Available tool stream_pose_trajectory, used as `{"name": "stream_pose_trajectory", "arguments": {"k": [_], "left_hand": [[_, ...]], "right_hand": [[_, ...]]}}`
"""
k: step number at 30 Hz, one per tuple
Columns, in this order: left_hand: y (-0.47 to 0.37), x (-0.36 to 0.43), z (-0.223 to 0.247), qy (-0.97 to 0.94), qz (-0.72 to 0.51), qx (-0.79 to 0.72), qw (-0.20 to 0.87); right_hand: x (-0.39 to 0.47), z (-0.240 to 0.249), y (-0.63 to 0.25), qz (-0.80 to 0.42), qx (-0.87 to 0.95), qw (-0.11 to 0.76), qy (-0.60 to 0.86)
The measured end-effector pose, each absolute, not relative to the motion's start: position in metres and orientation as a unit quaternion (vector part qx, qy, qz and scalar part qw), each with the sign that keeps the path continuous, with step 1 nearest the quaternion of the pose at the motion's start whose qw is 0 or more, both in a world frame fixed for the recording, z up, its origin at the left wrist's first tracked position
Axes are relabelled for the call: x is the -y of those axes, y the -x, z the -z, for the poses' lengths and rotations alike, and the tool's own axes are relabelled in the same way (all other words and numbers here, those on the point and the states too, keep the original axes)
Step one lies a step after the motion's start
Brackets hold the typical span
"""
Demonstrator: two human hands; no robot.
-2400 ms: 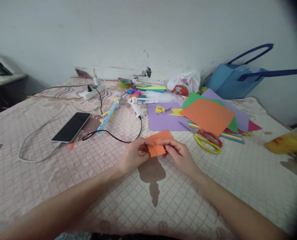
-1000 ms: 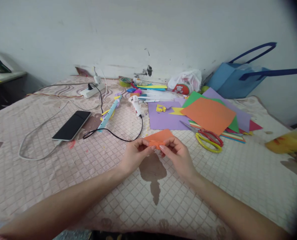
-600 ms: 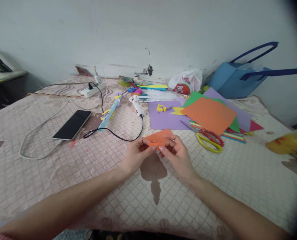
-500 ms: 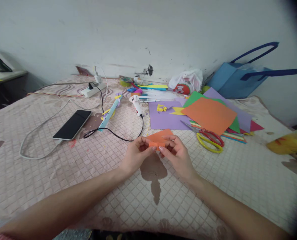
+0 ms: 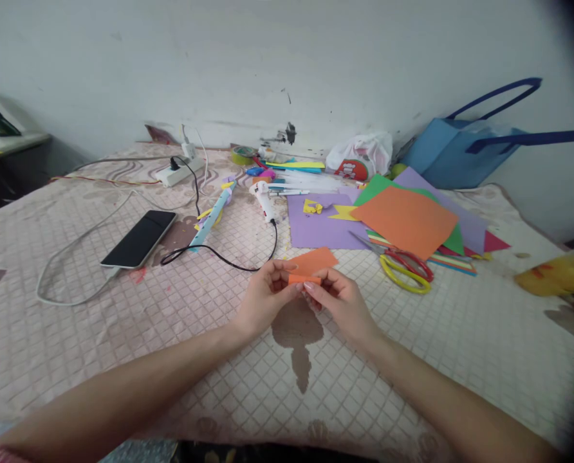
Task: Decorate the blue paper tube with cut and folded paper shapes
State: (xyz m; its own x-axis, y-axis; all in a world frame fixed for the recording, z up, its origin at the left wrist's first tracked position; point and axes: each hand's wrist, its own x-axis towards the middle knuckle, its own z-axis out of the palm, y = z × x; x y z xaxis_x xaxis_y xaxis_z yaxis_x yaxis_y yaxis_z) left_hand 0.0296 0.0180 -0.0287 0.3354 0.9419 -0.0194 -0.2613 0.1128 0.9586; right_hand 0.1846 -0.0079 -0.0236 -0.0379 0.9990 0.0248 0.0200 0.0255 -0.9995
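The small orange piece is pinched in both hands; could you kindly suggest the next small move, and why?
Perhaps press along the small orange piece to firm any crease: the left hand and right hand pinch it close together, and it appears folded into a narrow band.

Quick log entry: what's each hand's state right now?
Left hand: closed, pinching the small orange paper piece.
Right hand: closed, pinching that same piece.

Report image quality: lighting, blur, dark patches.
Head view: soft light, no hard shadows near the left hand or right hand; darkness blots the frame's right corners. Head view: the yellow item at far right looks soft, the scissors crisper; the orange piece reads in outline, fine creases too small to tell.
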Motion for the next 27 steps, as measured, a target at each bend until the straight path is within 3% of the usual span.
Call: {"name": "stream_pose_trajectory", "arguments": {"k": [20, 27], "left_hand": [[-0.0295, -0.0165, 0.0277, -0.495, -0.461, -0.338, 0.655], [-0.0295, -0.0165, 0.0246, -0.526, -0.403, -0.353, 0.660]], "right_hand": [[0.0082, 0.0229, -0.1862, -0.468, 0.541, 0.490, 0.498], [0.0086, 0.0206, -0.1863, -0.468, 0.535, 0.497, 0.498]]}}
